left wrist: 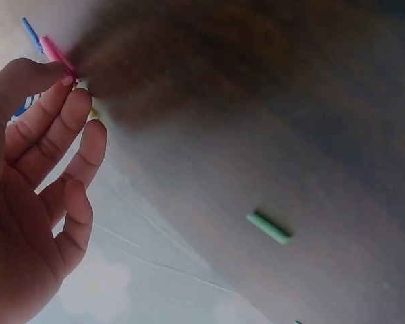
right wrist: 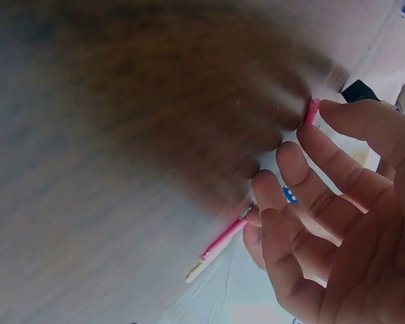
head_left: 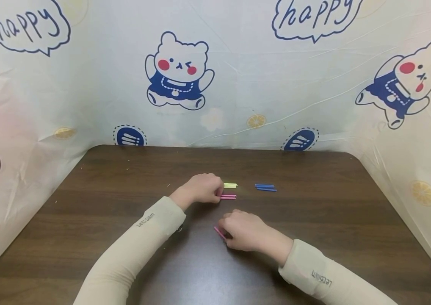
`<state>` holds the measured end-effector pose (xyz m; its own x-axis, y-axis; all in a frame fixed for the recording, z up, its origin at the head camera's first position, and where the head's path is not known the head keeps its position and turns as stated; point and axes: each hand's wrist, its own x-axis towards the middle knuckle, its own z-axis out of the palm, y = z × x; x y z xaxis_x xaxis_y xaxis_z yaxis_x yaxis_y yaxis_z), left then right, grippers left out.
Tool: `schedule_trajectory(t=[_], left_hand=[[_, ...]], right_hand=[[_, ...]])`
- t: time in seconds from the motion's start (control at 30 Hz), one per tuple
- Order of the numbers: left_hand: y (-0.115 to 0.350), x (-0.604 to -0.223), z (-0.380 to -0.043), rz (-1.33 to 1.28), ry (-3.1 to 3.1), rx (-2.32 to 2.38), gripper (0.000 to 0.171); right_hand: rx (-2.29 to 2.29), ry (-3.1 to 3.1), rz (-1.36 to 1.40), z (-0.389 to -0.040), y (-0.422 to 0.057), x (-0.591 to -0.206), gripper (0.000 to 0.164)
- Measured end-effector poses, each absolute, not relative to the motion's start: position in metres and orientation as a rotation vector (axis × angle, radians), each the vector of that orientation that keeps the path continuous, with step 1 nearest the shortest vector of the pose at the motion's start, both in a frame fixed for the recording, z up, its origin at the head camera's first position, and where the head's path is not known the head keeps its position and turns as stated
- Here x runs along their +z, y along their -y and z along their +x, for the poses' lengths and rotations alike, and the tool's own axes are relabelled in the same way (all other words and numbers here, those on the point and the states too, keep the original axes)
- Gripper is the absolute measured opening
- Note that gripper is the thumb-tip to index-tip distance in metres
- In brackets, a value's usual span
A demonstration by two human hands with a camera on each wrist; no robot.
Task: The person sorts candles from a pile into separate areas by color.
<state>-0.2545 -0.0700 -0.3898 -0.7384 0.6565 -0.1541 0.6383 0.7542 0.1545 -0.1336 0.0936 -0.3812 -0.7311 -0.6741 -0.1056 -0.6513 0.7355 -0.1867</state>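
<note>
My left hand (head_left: 204,187) is over the middle of the table, its thumb and index finger pinching the end of a pink stick (left wrist: 57,54). In the head view two pink sticks (head_left: 228,198) lie side by side, reaching out to the right from those fingertips. Just beyond them are yellow sticks (head_left: 230,185), partly hidden by the same hand. Closer to the front, my right hand (head_left: 244,231) pinches another pink stick (head_left: 220,233) between thumb and index finger, held at a slant close over the table. Its other fingers are loosely bent.
Several blue sticks (head_left: 265,187) lie in a small group to the right of the yellow ones. A short green stick (left wrist: 270,227) shows on the table in the left wrist view. A printed cloth (head_left: 230,84) surrounds the brown table (head_left: 314,203) at the back and sides.
</note>
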Motion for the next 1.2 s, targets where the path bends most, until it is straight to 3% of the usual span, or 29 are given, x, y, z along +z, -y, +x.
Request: schedule_trajectory(t=[0.73,1.2], left_hand=[[0.090,-0.378,-0.245,1.022,-2.816,0.182,0.007],[0.132,-0.357,-0.204,1.176,-2.989,0.118,0.017]], right_hand=[[-0.171,-2.865,-1.062,-0.130,-0.094,-0.388,0.024],[-0.134,-2.883,-1.043,-0.140,-0.102,-0.387,0.020]])
